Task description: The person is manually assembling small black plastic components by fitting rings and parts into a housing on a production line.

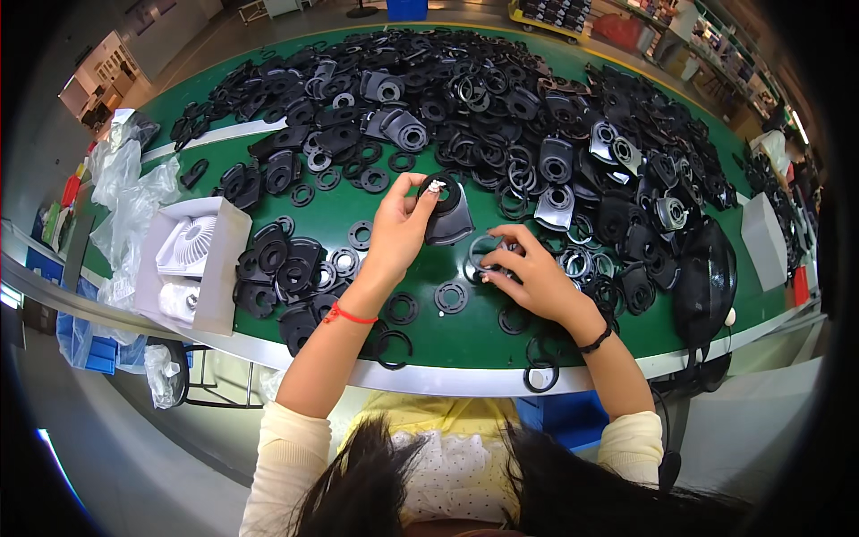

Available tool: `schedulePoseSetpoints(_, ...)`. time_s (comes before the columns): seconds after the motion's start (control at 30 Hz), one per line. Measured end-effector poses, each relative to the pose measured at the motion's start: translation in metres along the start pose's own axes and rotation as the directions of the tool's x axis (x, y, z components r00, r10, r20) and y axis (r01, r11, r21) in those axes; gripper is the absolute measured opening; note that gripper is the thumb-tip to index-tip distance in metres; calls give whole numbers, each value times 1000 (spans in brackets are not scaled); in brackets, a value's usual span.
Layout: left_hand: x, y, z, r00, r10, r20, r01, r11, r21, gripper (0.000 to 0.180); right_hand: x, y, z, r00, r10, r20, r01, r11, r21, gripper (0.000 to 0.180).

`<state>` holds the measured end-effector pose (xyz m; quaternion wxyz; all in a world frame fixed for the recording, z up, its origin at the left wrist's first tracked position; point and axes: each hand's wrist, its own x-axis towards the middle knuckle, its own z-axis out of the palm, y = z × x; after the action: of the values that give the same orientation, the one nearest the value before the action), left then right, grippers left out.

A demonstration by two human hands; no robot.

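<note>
My left hand (398,228) is raised over the table, its fingers closed on a black plastic housing (450,225) with a round ringed end and a flat, flared plate. White tips show on the fingers at the round end. To its right, my right hand (535,276) is low over the green surface, with thumb and fingers curled round a shiny dark ring (475,254). A flat grey ring (451,297) lies on the table between my forearms. Nearer the front edge is a thin black ring (393,349).
A wide heap of black housings and rings (483,98) covers the far side of the green table (429,345). At the left stands a white box (219,268) holding a white fan (192,242), beside clear plastic bags (125,206). A black bag (704,282) lies at the right.
</note>
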<state>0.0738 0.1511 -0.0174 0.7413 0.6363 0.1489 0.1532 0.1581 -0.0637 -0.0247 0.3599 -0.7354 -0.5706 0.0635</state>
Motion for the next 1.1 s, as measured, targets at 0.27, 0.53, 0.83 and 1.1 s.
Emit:
schedulePoseSetpoints(0.27,-5,-1,9,996,-13,83,5,995,97,35,4,-6,-16,961,138,-239,-102,982,157,35)
schedulePoseSetpoints(0.53,-6,-10,15,934,-151,323,129,988,89,28,4,-9,-19,989,108,-97,-81,964,255,54)
schedulePoseSetpoints(0.83,-16,3,20,900,12,437,-210,888,410,36,2,-10,-17,996,63,-58,-51,983,177,60)
schedulePoseSetpoints(1.1,-21,7,24,863,94,496,-321,861,395,41,3,-9,-25,986,158,52,-166,964,206,60)
